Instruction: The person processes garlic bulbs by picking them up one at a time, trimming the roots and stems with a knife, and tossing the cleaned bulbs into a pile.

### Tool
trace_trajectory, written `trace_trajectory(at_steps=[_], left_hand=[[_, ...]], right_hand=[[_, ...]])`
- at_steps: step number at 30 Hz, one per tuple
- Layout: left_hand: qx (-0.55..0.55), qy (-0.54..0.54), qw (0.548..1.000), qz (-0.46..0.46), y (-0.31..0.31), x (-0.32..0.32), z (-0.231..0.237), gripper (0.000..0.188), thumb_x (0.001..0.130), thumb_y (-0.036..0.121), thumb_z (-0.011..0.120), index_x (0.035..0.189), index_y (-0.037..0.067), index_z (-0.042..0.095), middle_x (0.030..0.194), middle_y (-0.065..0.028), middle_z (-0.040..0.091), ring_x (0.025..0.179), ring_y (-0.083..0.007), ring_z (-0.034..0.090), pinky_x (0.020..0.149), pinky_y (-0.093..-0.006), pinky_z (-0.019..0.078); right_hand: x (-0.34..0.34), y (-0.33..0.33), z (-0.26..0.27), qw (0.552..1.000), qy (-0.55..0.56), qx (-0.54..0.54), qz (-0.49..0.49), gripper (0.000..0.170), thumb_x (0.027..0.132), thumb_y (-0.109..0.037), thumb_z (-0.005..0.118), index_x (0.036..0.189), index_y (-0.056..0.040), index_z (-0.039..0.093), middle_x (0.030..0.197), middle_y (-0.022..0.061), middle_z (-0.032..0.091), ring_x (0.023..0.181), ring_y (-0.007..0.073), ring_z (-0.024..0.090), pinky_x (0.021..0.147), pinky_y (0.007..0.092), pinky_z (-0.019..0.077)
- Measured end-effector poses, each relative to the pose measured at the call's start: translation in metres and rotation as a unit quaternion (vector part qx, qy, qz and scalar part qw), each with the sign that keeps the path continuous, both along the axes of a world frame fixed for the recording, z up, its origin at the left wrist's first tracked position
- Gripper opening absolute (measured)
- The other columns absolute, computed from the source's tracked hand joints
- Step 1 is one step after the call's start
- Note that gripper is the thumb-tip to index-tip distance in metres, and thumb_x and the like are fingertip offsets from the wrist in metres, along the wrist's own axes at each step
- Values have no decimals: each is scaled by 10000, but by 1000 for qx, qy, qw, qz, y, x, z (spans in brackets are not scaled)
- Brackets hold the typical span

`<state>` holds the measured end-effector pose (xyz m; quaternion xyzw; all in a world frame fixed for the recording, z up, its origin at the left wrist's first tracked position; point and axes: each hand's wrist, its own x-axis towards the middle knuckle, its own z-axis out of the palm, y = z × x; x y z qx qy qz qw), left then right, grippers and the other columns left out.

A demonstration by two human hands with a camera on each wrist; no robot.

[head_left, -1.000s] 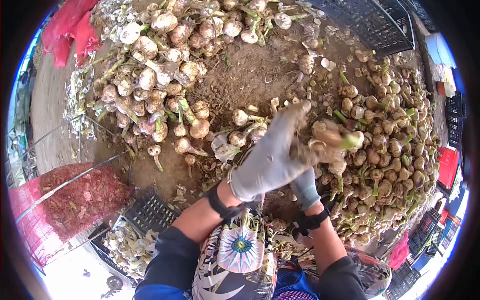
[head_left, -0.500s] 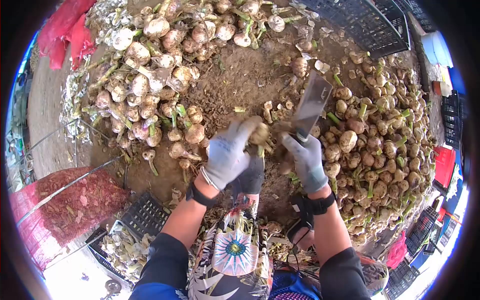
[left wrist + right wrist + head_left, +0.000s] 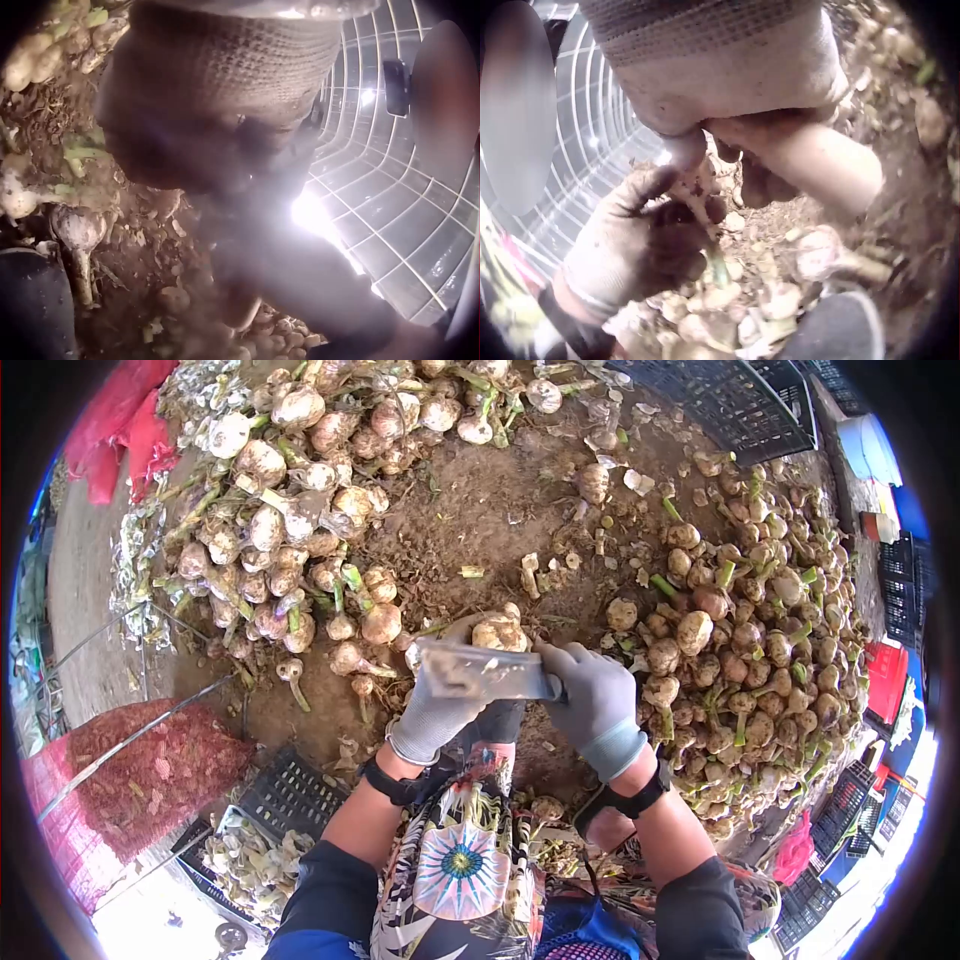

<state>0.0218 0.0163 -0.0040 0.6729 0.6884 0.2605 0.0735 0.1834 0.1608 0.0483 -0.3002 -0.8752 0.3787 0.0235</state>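
Note:
My gloved left hand (image 3: 440, 710) holds a garlic bulb (image 3: 500, 632) over the bare dirt between two heaps. In the right wrist view, the left hand's fingers curl round the stalk (image 3: 694, 201), whose green end hangs below. My gloved right hand (image 3: 597, 698) grips the handle of a cleaver. Its broad blade (image 3: 475, 670) lies crosswise, overlapping the left hand just below the bulb in the head view. The left hand's glove (image 3: 217, 97) fills the upper left wrist view, and the bulb is hidden there.
Garlic with long stalks (image 3: 260, 550) is heaped at left, and a larger garlic pile (image 3: 770, 650) spreads at right. A black crate (image 3: 730, 405) stands at the top right. A red mesh sack (image 3: 150, 770) and a crate with peelings (image 3: 255, 860) sit at lower left.
My left hand has come back leftward from the right-hand pile and now holds a bulb before me. The cleaver, upright half a second ago, has swung down and left across the left hand.

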Motion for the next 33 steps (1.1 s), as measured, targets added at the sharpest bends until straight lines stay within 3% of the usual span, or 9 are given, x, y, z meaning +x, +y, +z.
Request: trace_trajectory(at_steps=[2,10,12,16,18,22,24,30,33], left_hand=[[-108,-630,748,178,-2,10,14,637,767,3,762,1344,14,492,1175,-80,647,1047,-131,620,935,-296,511],[-76,-495,856,128,-10,9,12,677,785,20,792,1368,19,448,1259,-86,603,1135,-153,595,990,-313,490],[-44,-703,692,158,-12,16,13,685,786,72,818,1363,18,453,1282,-101,585,1176,-176,582,1018,-328,477],[-48,-700,690,179,-15,17,11,729,765,120,853,1364,9,453,1270,-103,590,1190,-188,580,1029,-337,472],[-194,-552,800,130,-3,3,26,770,742,150,882,1366,-3,458,1287,-109,578,1207,-182,568,1037,-336,466],[-106,-638,752,128,12,8,43,692,732,232,894,1284,14,537,1162,-66,621,1053,-140,598,915,-311,502],[-85,-534,835,98,19,7,36,601,716,177,876,1220,27,586,1111,-94,633,1018,-190,628,907,-338,508],[-158,-38,983,-87,17,5,42,161,716,71,681,869,118,690,986,-38,651,1004,-322,622,826,-433,500],[-97,-93,989,-63,36,1,59,366,694,42,695,1048,133,674,1127,-59,647,1039,-330,621,864,-428,499]], right_hand=[[-1,-2,4,992,-57,96,49,348,747,-135,704,1090,-136,643,852,82,647,773,296,669,700,412,523],[-5,-10,14,995,-63,57,60,308,737,-131,681,1042,-136,644,820,81,649,777,307,664,694,430,512],[-3,-8,6,996,-67,40,52,302,731,-136,692,1031,-142,660,818,81,650,786,312,666,698,423,518],[3,-8,3,996,-62,37,50,268,757,-144,696,1024,-149,674,842,96,682,793,323,678,696,422,533],[16,-1,-22,992,-107,-4,-70,226,795,-161,693,1019,-149,674,860,114,711,790,330,692,681,426,544],[43,8,-41,976,-171,-33,-135,279,802,-254,733,1050,-131,703,849,150,716,797,351,697,700,417,555],[40,2,-47,966,-91,-179,-164,312,807,-273,728,1075,-116,702,822,169,705,792,359,694,692,413,547],[11,2,-16,984,-42,-171,-13,328,801,-175,725,1104,-53,698,783,187,695,698,319,690,682,356,551],[50,5,-60,960,-258,-109,-15,189,868,-268,632,947,-101,675,835,120,717,742,338,686,687,383,556]])
